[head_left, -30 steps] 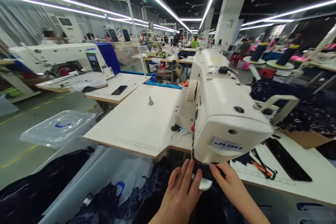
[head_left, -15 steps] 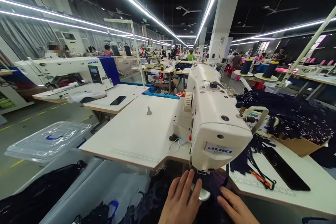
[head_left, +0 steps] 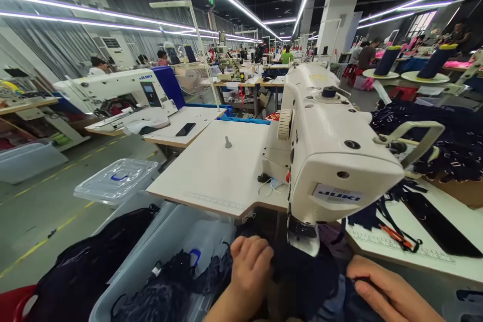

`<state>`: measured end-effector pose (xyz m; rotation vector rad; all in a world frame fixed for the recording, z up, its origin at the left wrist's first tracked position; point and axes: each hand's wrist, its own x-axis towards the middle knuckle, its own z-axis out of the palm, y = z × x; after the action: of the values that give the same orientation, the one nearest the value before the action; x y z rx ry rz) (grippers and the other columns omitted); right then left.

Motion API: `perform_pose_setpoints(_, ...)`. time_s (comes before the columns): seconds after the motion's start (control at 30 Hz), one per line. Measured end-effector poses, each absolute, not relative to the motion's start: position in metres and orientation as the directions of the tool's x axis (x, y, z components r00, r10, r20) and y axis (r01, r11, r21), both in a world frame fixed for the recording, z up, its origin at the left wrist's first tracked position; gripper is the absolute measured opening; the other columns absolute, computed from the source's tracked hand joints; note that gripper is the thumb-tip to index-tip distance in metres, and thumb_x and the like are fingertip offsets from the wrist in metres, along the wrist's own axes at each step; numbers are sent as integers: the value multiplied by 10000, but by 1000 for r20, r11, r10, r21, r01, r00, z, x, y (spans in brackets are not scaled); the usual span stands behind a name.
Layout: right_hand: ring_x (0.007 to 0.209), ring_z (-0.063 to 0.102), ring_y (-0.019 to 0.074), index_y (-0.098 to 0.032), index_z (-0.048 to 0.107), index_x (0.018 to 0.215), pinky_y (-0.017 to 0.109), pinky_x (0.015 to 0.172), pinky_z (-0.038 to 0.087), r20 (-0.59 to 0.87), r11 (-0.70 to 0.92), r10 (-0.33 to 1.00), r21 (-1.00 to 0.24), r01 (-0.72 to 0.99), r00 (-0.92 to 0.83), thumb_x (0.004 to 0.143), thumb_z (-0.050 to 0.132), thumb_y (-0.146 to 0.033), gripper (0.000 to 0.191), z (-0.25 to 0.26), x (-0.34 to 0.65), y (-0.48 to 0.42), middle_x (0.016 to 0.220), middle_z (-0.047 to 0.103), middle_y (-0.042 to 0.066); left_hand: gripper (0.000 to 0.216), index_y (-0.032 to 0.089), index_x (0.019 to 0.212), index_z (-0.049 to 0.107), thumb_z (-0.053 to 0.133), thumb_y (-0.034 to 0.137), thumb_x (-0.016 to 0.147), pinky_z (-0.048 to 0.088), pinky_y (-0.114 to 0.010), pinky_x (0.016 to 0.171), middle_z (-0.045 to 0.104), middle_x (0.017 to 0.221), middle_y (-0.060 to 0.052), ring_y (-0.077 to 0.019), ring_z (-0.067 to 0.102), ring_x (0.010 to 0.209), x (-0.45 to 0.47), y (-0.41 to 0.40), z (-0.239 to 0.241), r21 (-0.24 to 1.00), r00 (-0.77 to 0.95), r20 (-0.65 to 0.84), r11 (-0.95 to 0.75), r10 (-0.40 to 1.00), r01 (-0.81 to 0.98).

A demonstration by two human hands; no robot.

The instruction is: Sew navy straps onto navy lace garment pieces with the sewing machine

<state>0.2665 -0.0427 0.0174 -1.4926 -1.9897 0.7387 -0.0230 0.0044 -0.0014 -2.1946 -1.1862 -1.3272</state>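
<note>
My left hand is curled closed on dark navy fabric just below the needle end of a white Juki sewing machine. My right hand lies to the right of it, fingers bent over the same dark fabric. The fabric bunches between both hands under the machine head. The presser foot area sits just above the cloth.
A pale sewing table extends left of the machine. Translucent plastic bins hold more dark fabric at lower left, and a lid lies beyond them. Orange snips and dark garments lie on the right. Other machines and workers fill the background.
Both hands have drawn back from under the machine head toward me. My left hand went from flat fingers to a curled grip on the fabric, and the view shifted.
</note>
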Motion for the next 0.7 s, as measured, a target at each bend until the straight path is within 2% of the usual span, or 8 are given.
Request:
perform_pose_setpoints(0.07, 804, 692, 205, -278, 674, 897, 263, 696, 559, 177, 318, 946, -666, 675, -271, 919, 486, -378, 213, 28, 239, -25, 883, 721, 36, 181, 190, 850, 559, 426, 88, 920, 373, -348, 798, 622, 794, -25, -161, 586, 782, -45, 12, -1, 161, 151, 838, -502, 525, 850)
perform_pose_setpoints(0.17, 703, 642, 204, -238, 610, 789, 313, 639, 502, 383, 433, 890, -534, 726, -248, 948, 429, -325, 256, 25, 205, -1, 760, 663, 44, 247, 142, 1048, 592, 408, 53, 910, 365, -408, 896, 626, 1033, -119, -231, 565, 1014, -62, 21, 3, 137, 136, 800, -399, 584, 907)
perform_pose_setpoints(0.27, 668, 613, 218, -231, 565, 757, 355, 648, 460, 469, 423, 861, -445, 789, -197, 946, 427, -299, 244, 11, 191, 5, 727, 635, 42, 408, 172, 1301, 509, 343, 59, 945, 322, -382, 1033, 467, 1394, -81, -218, 414, 1279, -50, 15, 9, -129, 529, 665, -616, 528, 777)
perform_pose_setpoints(0.33, 696, 618, 226, -235, 559, 805, 358, 658, 460, 429, 343, 897, -517, 784, -109, 928, 469, -338, 184, 3, 190, 3, 761, 646, 42, 425, 250, 1378, 445, 348, 131, 982, 260, -344, 1093, 333, 1508, 32, -181, 320, 1353, -31, 6, 13, -281, 784, 472, -774, 404, 568)
perform_pose_setpoints(0.37, 718, 624, 225, -238, 549, 830, 347, 660, 468, 380, 288, 924, -595, 750, -54, 917, 488, -366, 167, 0, 191, 3, 780, 647, 40, 418, 251, 1395, 427, 352, 169, 992, 249, -339, 1098, 313, 1520, 42, -176, 297, 1367, -22, 2, 14, -303, 826, 412, -797, 385, 522)
perform_pose_setpoints(0.5, 796, 621, 178, -245, 494, 884, 276, 725, 499, 126, 102, 992, -896, 431, 28, 918, 470, -438, 198, -2, 198, 6, 808, 595, 7, 413, 174, 1408, 412, 309, 240, 1013, 279, -363, 1034, 352, 1508, -22, -190, 253, 1388, -1, -5, 17, -240, 798, 367, -781, 477, 577)
perform_pose_setpoints(0.57, 785, 601, 163, -247, 488, 905, 262, 748, 493, 72, 64, 997, -937, 344, 10, 930, 433, -455, 216, 0, 202, 10, 782, 568, -10, 410, 189, 1409, 409, 298, 235, 1017, 269, -360, 1013, 368, 1500, -1, -175, 246, 1387, 0, -5, 17, -186, 788, 359, -789, 501, 586)
perform_pose_setpoints(0.7, 776, 580, 183, -243, 496, 926, 283, 724, 467, 64, 43, 998, -890, 453, 30, 920, 432, -464, 230, -3, 210, 18, 744, 566, -10, 418, 190, 1424, 386, 305, 229, 1015, 199, -365, 1025, 433, 1459, -2, -170, 257, 1379, -4, -3, 18, -85, 762, 359, -794, 539, 601)
